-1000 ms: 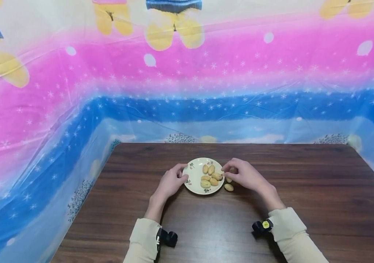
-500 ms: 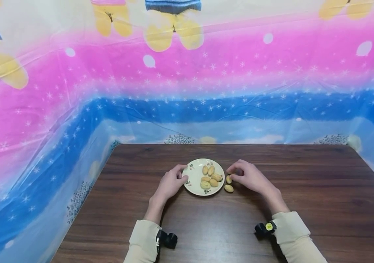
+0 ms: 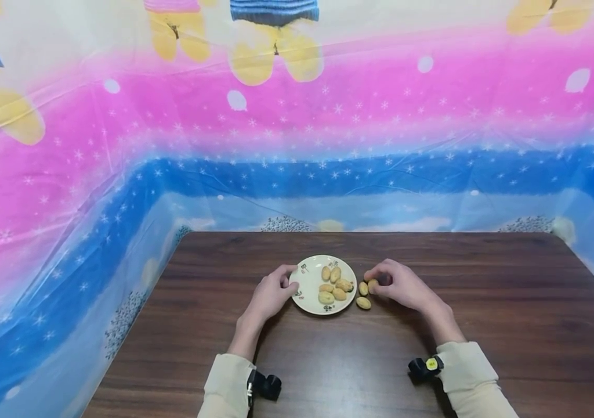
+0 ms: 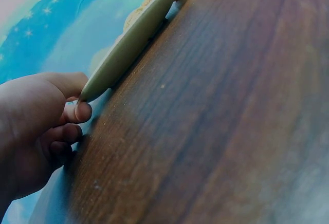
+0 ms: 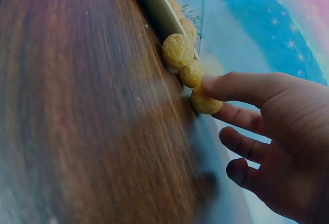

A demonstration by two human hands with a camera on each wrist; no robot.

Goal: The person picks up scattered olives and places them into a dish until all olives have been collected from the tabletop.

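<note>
Camera views I monitor: one head, two wrist.
Head: high, wide, forward and down over table [image 3: 328, 360] and plate [image 3: 308, 284]. Left wrist: close, low, tilted, sighting past the left hand [image 4: 38, 124] along the plate's edge. Right wrist: close, low, tilted the opposite way, past the right hand [image 5: 290, 121]. All three share plate and table.
</note>
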